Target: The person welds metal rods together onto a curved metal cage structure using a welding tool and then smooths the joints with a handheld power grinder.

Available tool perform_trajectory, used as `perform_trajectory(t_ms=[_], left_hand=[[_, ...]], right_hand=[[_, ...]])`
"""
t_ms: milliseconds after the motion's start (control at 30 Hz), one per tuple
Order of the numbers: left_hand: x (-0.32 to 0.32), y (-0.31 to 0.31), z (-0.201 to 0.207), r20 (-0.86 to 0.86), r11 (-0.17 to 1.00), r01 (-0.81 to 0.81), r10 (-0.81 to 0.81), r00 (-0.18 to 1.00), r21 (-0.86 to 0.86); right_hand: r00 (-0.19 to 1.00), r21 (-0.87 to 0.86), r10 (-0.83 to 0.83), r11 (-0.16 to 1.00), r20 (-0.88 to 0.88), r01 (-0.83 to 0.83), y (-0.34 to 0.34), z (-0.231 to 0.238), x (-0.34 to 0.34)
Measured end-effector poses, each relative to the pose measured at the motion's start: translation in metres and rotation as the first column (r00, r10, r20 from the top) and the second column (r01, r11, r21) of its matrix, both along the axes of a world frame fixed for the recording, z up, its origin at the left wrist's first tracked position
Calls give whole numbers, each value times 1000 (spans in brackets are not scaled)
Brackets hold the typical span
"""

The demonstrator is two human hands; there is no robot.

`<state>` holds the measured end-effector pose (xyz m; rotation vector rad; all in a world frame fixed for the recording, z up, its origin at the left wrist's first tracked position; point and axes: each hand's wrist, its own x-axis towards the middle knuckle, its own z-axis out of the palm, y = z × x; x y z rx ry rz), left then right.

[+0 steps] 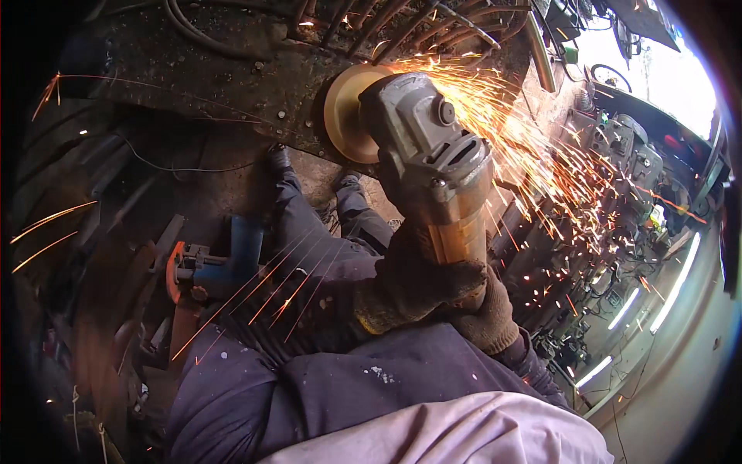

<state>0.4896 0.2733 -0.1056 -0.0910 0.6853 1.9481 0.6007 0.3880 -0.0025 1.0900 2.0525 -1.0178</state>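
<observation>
Both my gloved hands are closed on an angle grinder (437, 166) with a grey head and a yellowish body. My left hand (421, 286), in a brown work glove, wraps the lower body of the tool. Beside it, lower right, my right hand (492, 319) in a knitted-cuff glove grips the rear end; its fingers are partly hidden. The round tan disc (348, 116) sits at the edge of a dark metal bench (232, 93). Bright sparks (533, 147) stream from behind the grinder's head toward the right. Where the disc meets the work is hidden.
Several metal rods (402, 31) lie at the bench's far side, near a dark curved hose (197, 39). A blue and orange-red tool (232, 259) stands at left. My trousered legs (332, 213) show below the bench. Machinery (630, 147) and lit tubes (676, 282) are at right.
</observation>
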Motion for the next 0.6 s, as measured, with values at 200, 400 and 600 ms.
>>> perform_trajectory(t_ms=[200,400,600], left_hand=[[2,-1,-1,-42,1000,-2,2,999,-14],[-2,-2,1,118,998,7,-15,993,69],[4,1,-1,11,997,-76,76,997,-12]], right_hand=[[1000,33,19,999,-15,-18,-2,-1,1],[998,57,61,997,-35,-59,0,-7,8],[997,-3,46,999,-56,-46,1,-7,2]])
